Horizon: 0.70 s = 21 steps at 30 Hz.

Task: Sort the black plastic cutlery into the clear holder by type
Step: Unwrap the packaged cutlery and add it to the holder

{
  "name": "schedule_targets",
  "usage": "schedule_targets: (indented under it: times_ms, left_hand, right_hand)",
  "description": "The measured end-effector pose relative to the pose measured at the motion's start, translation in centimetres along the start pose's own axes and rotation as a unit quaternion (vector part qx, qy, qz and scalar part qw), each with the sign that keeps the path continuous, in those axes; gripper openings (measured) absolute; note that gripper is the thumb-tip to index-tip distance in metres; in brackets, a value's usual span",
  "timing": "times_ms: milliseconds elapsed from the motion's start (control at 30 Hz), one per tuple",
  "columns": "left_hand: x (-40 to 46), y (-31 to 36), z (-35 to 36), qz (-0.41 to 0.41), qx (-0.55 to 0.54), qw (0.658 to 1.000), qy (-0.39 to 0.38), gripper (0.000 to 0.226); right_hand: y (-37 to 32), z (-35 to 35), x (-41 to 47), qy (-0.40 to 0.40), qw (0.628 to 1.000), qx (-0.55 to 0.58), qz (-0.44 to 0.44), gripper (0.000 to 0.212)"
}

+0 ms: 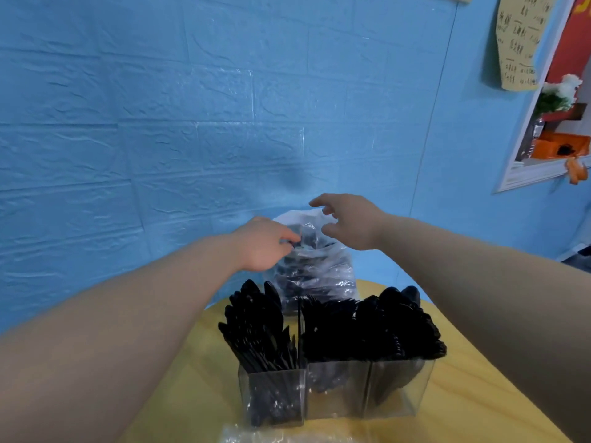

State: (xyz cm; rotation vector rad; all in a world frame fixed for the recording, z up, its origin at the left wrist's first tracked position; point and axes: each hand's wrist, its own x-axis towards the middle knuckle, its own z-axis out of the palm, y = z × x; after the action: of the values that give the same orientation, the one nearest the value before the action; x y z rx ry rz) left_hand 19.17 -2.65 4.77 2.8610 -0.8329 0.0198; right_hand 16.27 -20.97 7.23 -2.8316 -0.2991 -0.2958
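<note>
Two bare hands reach over the round yellow desk (473, 394) to a crumpled transparent plastic bag (316, 276) that stands behind the clear three-compartment holder (335, 391). The left hand (265, 244) pinches something dark at the mouth of the bag, seemingly one piece of black plastic cutlery together with the film. The right hand (348, 223) hovers just above the bag with fingers spread and loosely bent, holding nothing.

I think the bag may tip or slide if the left hand pulls while the film is caught, because no hand steadies it. A piece could also be dropped into a wrong compartment, since all pieces are black and look alike.

Black knives (256, 327) fill the left compartment. Dark pieces (371, 327) crowd the middle and right compartments; their type I cannot tell. More black cutlery remains in the bag.
</note>
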Motion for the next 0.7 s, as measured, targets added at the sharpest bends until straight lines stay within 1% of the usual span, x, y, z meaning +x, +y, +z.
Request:
schedule_targets:
  times_ms: [100, 133, 167, 200, 267, 300, 400, 533, 600, 700]
  left_hand:
    - [0.7, -1.0, 0.6, 0.02, 0.003, 1.0, -0.018, 0.038]
    - [0.8, -1.3, 0.9, 0.029, 0.008, 0.999, -0.019, 0.038]
    - [0.9, -1.5, 1.1, 0.035, 0.009, 0.999, -0.017, 0.038]
    - [1.0, -1.7, 1.3, 0.039, 0.01, 0.999, -0.014, 0.039]
    - [1.1, -1.9, 1.6, 0.043, 0.008, 0.999, -0.007, 0.039]
    - [1.0, -2.0, 1.7, 0.042, 0.005, 0.999, -0.006, 0.039]
    - [0.8, -2.1, 1.9, 0.041, 0.003, 0.999, -0.004, 0.04]
    - [0.5, -1.8, 1.9, 0.042, -0.001, 0.999, -0.004, 0.041]
    - [0.3, -1.7, 1.8, 0.04, -0.005, 0.999, -0.001, 0.041]
    - [0.2, -1.6, 1.8, 0.033, -0.013, 0.999, 0.0, 0.041]
  right_hand:
    - [0.1, 1.5, 2.0, -0.056, 0.997, -0.05, -0.016, 0.063]
    - [0.2, 2.1, 2.4, -0.072, 0.995, -0.067, -0.024, 0.063]
    - [0.3, 2.6, 2.8, -0.08, 0.993, -0.083, -0.032, 0.057]
    - [0.4, 3.1, 3.1, -0.079, 0.991, -0.1, -0.038, 0.047]
    - [0.8, 3.4, 3.2, -0.046, 0.991, -0.116, -0.04, 0.026]
    - [1.0, 3.4, 3.2, -0.021, 0.994, -0.106, -0.033, 0.021]
    - [2.0, 2.6, 2.8, 0.044, 0.999, -0.002, 0.013, 0.015]
    - [2.9, 1.8, 2.2, 0.084, 0.983, 0.155, 0.056, 0.012]
    - [3.0, 1.4, 1.9, 0.097, 0.973, 0.198, 0.069, 0.014]
    - [3.1, 1.2, 1.6, 0.101, 0.966, 0.225, 0.079, 0.019]
